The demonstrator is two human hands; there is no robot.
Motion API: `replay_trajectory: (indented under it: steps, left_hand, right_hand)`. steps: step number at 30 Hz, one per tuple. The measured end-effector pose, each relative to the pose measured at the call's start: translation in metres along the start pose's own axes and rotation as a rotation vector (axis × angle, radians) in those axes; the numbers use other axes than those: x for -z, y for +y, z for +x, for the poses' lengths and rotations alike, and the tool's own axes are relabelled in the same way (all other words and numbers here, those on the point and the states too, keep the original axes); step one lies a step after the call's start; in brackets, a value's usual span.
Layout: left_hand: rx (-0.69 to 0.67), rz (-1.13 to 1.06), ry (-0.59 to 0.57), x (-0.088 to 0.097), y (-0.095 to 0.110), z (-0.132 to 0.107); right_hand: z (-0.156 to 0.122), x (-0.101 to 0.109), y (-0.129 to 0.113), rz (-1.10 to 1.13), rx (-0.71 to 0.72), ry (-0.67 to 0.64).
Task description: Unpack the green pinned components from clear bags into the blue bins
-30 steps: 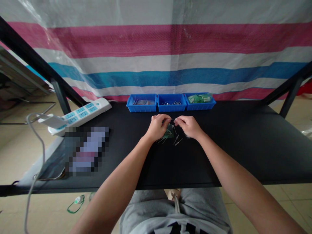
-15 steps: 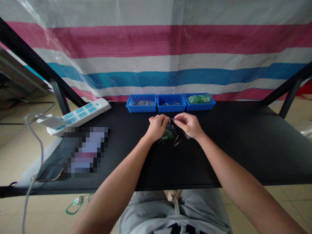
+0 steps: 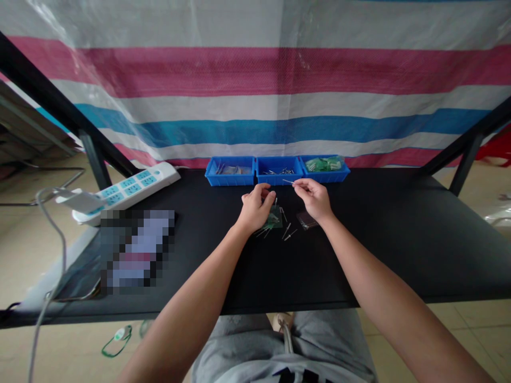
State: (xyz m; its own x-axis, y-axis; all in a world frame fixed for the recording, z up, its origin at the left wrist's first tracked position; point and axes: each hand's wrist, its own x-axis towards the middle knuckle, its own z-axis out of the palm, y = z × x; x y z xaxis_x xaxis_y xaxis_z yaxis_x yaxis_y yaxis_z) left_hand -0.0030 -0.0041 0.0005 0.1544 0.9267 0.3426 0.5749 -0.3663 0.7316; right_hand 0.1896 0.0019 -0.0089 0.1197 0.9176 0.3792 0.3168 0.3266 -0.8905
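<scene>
Pin: a slim metal pin (image 3: 288,181), held off the black table (image 3: 379,255), pointing left, just in front of the middle blue bin
Right hand (image 3: 315,198): thumb and forefinger (image 3: 298,183) pinch the pin's end, the other fingers loosely curled
Left hand (image 3: 255,208): fingers (image 3: 265,194) curled and raised; cannot tell whether they grasp anything
Beneath the hands: a green plastic packet (image 3: 273,218) below the left fingers, loose pins (image 3: 289,232) beside it, a small dark packet (image 3: 307,220) by the right wrist
Bins: three blue bins in a row, the left (image 3: 209,178) with a clear bag, the middle (image 3: 259,178) with metal pins, the right (image 3: 346,170) with green packets
Further left: a white power strip (image 3: 123,194), beside a pixelated patch
</scene>
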Motion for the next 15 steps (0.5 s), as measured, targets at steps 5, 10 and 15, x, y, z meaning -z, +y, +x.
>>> replay_trajectory:
  steps: [5, 10, 15]
  left_hand:
    - [-0.013, 0.023, -0.053, -0.001, -0.002, -0.001]
    - [-0.041, 0.073, -0.089, 0.000, 0.001, -0.001]
    - [-0.038, 0.159, -0.131, 0.004, 0.000, 0.001]
  right_hand:
    - [0.011, 0.008, 0.010, -0.434, 0.223, 0.061]
    - [0.011, 0.010, 0.019, -0.722, 0.196, -0.112]
    - [0.010, 0.011, 0.019, -0.689, 0.237, -0.137]
